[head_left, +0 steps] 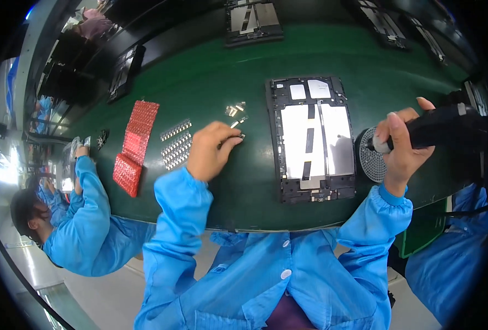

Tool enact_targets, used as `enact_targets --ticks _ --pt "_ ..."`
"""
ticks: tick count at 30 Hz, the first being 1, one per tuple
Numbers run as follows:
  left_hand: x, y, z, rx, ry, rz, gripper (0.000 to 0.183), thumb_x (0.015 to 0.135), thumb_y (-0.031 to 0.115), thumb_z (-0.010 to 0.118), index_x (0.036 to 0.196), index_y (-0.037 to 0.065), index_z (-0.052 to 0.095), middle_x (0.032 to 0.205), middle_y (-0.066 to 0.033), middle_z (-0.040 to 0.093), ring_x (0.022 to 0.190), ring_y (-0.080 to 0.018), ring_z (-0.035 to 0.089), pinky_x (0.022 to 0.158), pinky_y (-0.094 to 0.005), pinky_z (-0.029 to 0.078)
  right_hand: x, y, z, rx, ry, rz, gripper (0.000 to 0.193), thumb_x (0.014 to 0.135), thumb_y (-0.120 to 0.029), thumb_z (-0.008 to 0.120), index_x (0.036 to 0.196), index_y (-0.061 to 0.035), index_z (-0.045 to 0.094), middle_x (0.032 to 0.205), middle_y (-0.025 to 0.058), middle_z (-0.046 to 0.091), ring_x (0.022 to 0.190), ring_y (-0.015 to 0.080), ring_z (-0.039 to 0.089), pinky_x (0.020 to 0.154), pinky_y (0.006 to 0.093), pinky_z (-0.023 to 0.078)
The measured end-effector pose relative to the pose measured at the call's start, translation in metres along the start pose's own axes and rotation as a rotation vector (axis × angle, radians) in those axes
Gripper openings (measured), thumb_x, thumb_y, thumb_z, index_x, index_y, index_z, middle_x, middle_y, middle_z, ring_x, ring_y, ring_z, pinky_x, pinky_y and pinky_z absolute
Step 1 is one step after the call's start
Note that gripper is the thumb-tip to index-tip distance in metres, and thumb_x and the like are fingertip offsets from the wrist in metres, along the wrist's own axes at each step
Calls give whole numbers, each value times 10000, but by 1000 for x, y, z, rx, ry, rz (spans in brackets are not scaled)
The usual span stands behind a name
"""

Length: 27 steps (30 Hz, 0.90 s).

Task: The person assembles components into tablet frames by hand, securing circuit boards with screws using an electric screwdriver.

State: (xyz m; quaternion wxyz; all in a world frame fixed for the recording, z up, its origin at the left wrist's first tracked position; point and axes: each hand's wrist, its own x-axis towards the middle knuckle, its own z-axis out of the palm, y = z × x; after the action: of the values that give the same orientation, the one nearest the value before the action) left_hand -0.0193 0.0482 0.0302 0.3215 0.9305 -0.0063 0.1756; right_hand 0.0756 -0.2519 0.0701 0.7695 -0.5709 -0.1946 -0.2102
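Note:
My left hand (208, 148) pinches a small metal piece (242, 136) between thumb and forefinger, just above the green work surface. Close beyond the fingers lie a few more small metal pieces (235, 110). My right hand (402, 143) is wrapped round a black tool that looks like an electric screwdriver (439, 129); its pale grey nose points left, over a round plate full of small holes (371, 162). Between both hands lies an open tablet-like device (314, 137), a black frame with a silvery inner panel, dark strips and a ribbon cable. Neither hand touches it.
Left of my left hand are rows of small parts (177, 148) and red bubble wrap (135, 143). Similar devices (253, 22) stand along the far side. A co-worker in blue (84, 236) sits at the left; another blue sleeve (453, 258) is at the right.

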Motion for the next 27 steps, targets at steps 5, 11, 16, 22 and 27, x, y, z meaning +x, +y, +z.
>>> enact_targets --ticks 5,11,16,22,27 --pt "43 -32 -6 2 -593 128 134 725 68 693 839 15 645 809 -114 590 735 -264 587 631 -341 477 -5 -3 25 47 -48 14 519 757 60 649 1207 38 392 634 65 562 504 133 544 511 253 447" --pt "40 -30 0 232 -504 494 109 814 100 606 902 46 573 854 -115 604 779 -319 588 662 -375 487 -7 -4 27 27 -34 27 529 768 30 647 1219 39 371 621 72 556 493 145 543 508 272 453" --pt "30 -16 3 103 -312 287 123 845 48 579 965 20 569 827 -132 617 688 -292 636 614 -322 512 -4 -7 30 14 -66 17 531 774 29 634 1228 40 358 614 77 553 491 148 542 505 280 457" --pt "33 -2 27 -609 -150 -103 91 824 -29 604 912 -50 614 804 -101 651 688 -142 643 611 -237 520 -1 -1 58 85 -153 31 529 765 55 631 1223 35 368 620 78 559 494 143 546 493 265 451" --pt "48 -6 43 -841 -354 -363 104 831 5 623 909 -64 625 787 -92 654 690 -110 631 616 -219 521 3 7 86 148 -236 58 519 756 75 648 1206 32 395 624 76 575 497 135 555 489 254 448"
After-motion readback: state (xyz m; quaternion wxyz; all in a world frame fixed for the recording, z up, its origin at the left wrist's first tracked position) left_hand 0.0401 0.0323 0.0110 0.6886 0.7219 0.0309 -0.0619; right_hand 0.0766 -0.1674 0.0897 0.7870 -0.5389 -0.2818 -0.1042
